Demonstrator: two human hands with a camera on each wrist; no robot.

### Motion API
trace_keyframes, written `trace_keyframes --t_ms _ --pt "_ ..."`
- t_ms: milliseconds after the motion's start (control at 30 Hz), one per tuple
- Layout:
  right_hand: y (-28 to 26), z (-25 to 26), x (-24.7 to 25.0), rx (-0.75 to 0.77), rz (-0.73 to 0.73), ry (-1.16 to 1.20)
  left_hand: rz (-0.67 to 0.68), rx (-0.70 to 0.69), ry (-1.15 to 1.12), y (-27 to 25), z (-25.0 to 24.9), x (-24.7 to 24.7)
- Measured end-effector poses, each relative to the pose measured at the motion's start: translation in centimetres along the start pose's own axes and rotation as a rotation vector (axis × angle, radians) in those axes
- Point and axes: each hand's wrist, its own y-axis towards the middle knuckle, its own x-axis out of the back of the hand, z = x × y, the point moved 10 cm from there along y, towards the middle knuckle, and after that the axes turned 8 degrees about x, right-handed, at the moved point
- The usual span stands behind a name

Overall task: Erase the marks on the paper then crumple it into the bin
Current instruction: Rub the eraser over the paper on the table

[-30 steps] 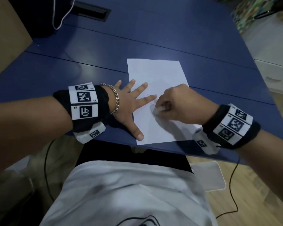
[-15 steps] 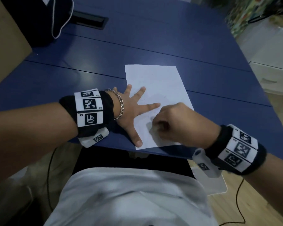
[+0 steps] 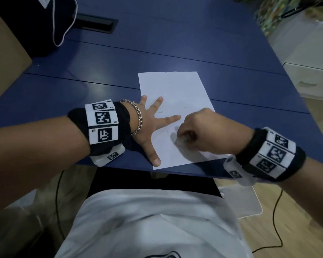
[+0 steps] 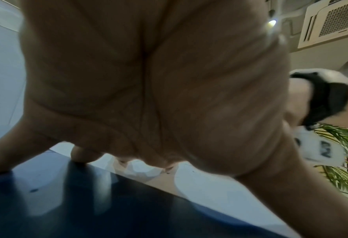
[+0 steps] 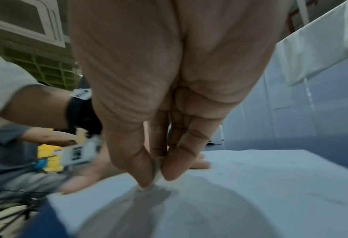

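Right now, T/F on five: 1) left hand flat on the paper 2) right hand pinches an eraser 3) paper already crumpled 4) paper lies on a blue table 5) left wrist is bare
1) The left hand lies spread, fingers straight, on the left edge of the paper. True.
2) The right hand pinches a small white eraser with its tip on the sheet. True.
3) The paper is already crumpled. False: it lies flat, with faint marks on it.
4) The paper lies on a blue table, near the front edge. True.
5) The left wrist is bare. False: it wears a chain bracelet and a black band with printed markers.
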Motion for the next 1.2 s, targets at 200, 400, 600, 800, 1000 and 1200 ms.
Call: trace_keyframes --t_ms 200,400,600,800,1000,1200 --pt "0.3 -2.1 0.3 -0.077 -0.116 0.058 0.01 -0.005 0.019 0.0 0.0 -0.2" --pt "0.0 -2.8 0.6 -0.103 -0.12 0.116 -0.092 -0.122 -0.02 0.4 -0.3 0.4" --pt "0.1 0.2 -0.5 -0.1 -0.139 0.092 -0.103 -0.127 -0.079 0.9 -0.7 -0.1" --pt "2.2 -0.3 0.8 -0.056 -0.151 0.084 -0.12 -0.122 -0.067 1.1 -0.6 -0.1" --pt "1.6 3.1 -0.7 0.092 -0.022 0.063 -0.115 -0.122 -0.085 1.1 -0.5 0.0" --pt "0.1 -0.6 0.5 -0.006 -0.052 0.081 -0.116 -0.139 -0.049 1.1 -1.0 -0.1"
